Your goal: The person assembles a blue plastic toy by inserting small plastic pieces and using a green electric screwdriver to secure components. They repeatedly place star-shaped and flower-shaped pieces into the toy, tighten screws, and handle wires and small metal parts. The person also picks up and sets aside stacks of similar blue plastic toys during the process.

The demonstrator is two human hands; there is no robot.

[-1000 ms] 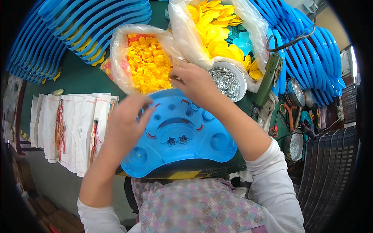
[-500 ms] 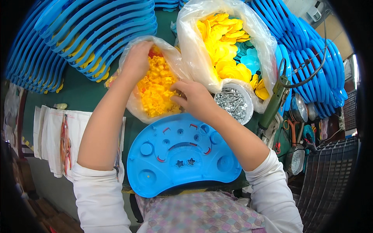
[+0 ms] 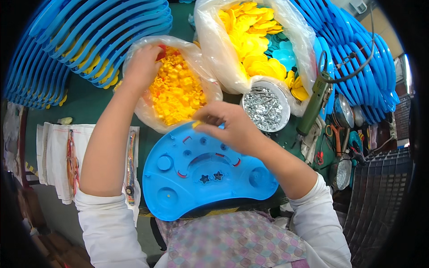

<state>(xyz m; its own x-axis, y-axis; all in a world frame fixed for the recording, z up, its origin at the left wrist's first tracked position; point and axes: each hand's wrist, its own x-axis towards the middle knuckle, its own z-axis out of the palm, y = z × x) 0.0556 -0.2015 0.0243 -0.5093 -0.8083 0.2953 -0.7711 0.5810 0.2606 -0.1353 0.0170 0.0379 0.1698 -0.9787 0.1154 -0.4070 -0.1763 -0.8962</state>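
Observation:
A blue curved plastic panel [image 3: 210, 190] lies in front of me, with two star-shaped holes, round recesses and a few red pieces set in it. Over its far edge, my right hand [image 3: 230, 127] pinches a small yellow plastic piece [image 3: 196, 124]. My left hand [image 3: 144, 67] reaches into the left side of a clear plastic bag [image 3: 138, 109] full of small yellow plastic pieces [image 3: 176, 91]. Its curled fingertips are at some red pieces [image 3: 169, 51] in the bag; what they grip is partly hidden.
A larger bag [image 3: 212, 49] of yellow and teal flower-shaped parts stands behind, beside a white bowl of screws [image 3: 267, 107]. A green electric screwdriver [image 3: 315, 105] hangs at right. Stacked blue panels [image 3: 107, 35] line both far sides. Wires lie on white cloth [image 3: 56, 156] at left.
My right hand has come out of the bag toward me, now over the panel with a yellow piece. My left hand stays in the bag, its fingers shifted to the red pieces.

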